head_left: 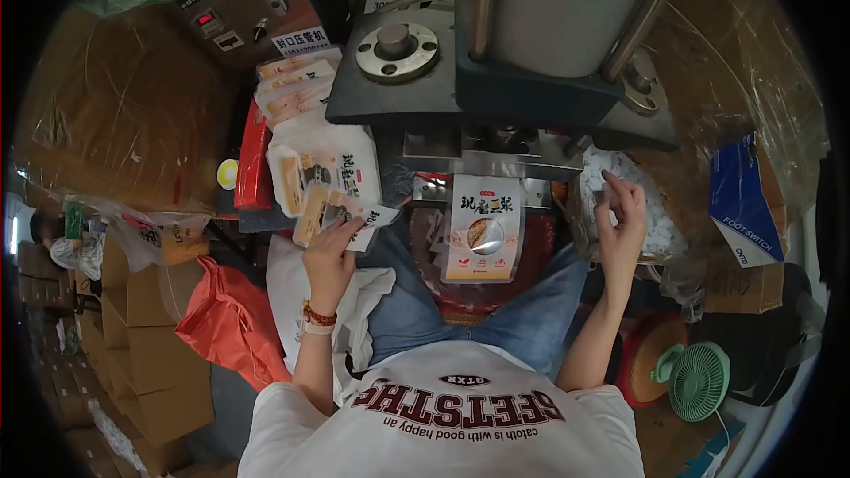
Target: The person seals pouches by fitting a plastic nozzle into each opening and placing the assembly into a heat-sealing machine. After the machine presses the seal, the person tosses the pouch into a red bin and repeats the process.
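Note:
My left hand (333, 257) is closed on a printed pouch (323, 211) with a tan and white front, in front of a stack of similar pouches (359, 155). Over the box of small white pieces (651, 212), my right hand (624, 217) is raised with its fingers bent and apart; I see nothing between them. One printed pouch (482, 252) with a round picture hangs upright at the metal front of the machine (425, 143), between my knees.
The dark machine head (540, 88) stands straight ahead. More pouches (297, 84) lie beside a red box (254, 159) at the left. A blue and brown carton (748, 204) and a green fan (699, 381) are at the right. An orange-red bag (230, 319) lies at lower left.

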Available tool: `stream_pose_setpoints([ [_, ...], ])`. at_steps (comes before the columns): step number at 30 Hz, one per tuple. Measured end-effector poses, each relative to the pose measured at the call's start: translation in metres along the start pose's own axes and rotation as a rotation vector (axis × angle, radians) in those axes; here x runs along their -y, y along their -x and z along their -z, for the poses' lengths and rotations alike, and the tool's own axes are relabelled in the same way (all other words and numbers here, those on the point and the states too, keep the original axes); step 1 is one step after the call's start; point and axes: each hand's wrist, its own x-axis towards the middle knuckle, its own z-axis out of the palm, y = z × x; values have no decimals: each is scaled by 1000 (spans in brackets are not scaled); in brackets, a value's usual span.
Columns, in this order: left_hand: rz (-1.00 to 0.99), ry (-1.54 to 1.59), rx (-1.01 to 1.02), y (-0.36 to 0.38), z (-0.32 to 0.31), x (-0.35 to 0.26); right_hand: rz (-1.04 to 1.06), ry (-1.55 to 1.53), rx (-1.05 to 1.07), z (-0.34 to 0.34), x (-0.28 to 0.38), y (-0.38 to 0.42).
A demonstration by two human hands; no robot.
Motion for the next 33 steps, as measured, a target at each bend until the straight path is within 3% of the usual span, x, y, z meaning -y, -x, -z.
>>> stream_pose_setpoints([
  [2, 257, 486, -101, -1, 15, -25, -10, -375, 85, 0, 39, 10],
  [4, 337, 534, -90, -5, 23, -48, 151, -524, 196, -8, 61, 27],
  [8, 148, 643, -187, -17, 33, -88, 365, -784, 321, -45, 87, 51],
  [11, -94, 591, -166, -22, 39, -103, 434, -674, 377, -60, 86, 54],
  [12, -96, 593, -166, -23, 43, -106, 357, -703, 380, -59, 85, 58],
  [16, -131, 781, -46, -29, 47, -116, 388, -785, 382, -45, 77, 52],
  [18, -125, 894, 4, -29, 36, -118, 368, -689, 374, -46, 72, 50],
  [19, -22, 993, 107, -26, 21, -116, 364, -683, 370, -48, 68, 53],
  [21, 80, 1091, 213, -22, -6, -117, -95, -629, 408, -55, 59, 60],
  [23, 354, 1446, 420, -21, -30, -123, -42, -492, 297, -51, 61, 52],
  [24, 440, 1389, 487, -20, -48, -119, 9, -358, 186, -47, 63, 46],
  [25, 436, 1391, 488, -27, -46, -122, 72, -238, 68, -38, 63, 38],
  [27, 641, 1630, 461, -50, -37, -128, -26, -275, -3, -18, 44, 30],
  [29, 634, 1740, 432, -72, -32, -128, -94, -74, -43, 4, 36, 15],
  [30, 694, 1768, 456, -80, -34, -126, -22, 125, -85, 5, 29, 6],
  [31, 753, 1794, 480, -88, -35, -124, -22, 123, -83, 0, 11, 0],
  [33, 752, 1857, 489, -93, -37, -122, 71, 608, -44, -15, -31, 1],
])
